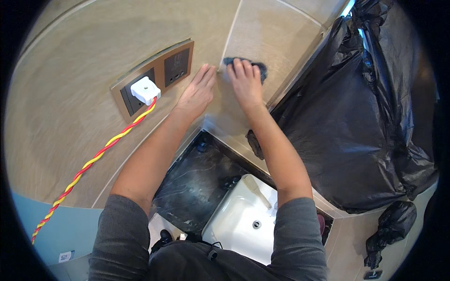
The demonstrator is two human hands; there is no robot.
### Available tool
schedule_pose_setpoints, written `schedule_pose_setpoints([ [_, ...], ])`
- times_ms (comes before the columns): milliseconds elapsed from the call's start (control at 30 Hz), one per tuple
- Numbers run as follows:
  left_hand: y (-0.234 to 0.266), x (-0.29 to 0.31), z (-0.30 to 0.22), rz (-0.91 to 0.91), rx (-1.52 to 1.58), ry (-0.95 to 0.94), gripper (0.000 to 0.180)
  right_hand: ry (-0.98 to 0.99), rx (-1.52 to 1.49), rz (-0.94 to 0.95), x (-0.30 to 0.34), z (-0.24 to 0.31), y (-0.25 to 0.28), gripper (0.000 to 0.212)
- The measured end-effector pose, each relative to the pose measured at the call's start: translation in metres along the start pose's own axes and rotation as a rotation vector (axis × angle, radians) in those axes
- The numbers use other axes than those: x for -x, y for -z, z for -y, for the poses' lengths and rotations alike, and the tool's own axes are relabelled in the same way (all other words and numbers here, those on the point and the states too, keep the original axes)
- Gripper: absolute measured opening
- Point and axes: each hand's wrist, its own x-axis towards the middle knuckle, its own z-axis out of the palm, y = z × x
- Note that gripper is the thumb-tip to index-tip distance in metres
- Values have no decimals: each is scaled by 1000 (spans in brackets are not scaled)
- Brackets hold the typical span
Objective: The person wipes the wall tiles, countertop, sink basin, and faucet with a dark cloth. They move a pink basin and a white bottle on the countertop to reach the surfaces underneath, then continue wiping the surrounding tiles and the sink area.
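Note:
My right hand (245, 84) presses a fuzzy dark blue-grey scrubbing pad (259, 70) against the beige tiled wall (262, 28), just right of a pale grout line. Fingers bend over the pad and hide part of it; whether it is steel wool or cloth I cannot tell. My left hand (197, 93) rests on the tile left of that line, fingers stretched out and close together, with nothing seen in it. It is beside the brown socket plate (165, 65), which carries a white plug (144, 90) with a twisted red and yellow cord (101, 152).
Below my arms are a black marbled counter (190, 180) and a white basin (234, 225), with a pale flat-handled tool (257, 191) on the basin. Black plastic sheeting (337, 126) hangs at the right. Another bunch of black plastic (391, 225) is at the lower right.

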Motion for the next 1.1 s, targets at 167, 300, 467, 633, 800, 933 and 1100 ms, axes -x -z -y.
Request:
schedule_pose_setpoints([
  [167,8,-3,-3,-28,-3,12,47,117,-48,101,39,18,-15,35],
  [300,-8,4,0,-40,-6,25,43,-5,-132,-23,21,8,31,30],
  [467,-6,0,-3,-77,21,42,36,-95,-53,98,58,-3,35,32],
  [633,1,-2,-3,-58,55,13,36,-205,-136,143,85,23,16,33],
  [800,0,24,-13,-50,93,67,41,-150,-273,60,54,45,-2,35],
  [933,-6,61,-45,52,158,93,46,-45,-170,144,49,65,-32,35],
  [1100,-15,83,-39,119,27,9,46,75,-171,162,87,103,-67,31],
])
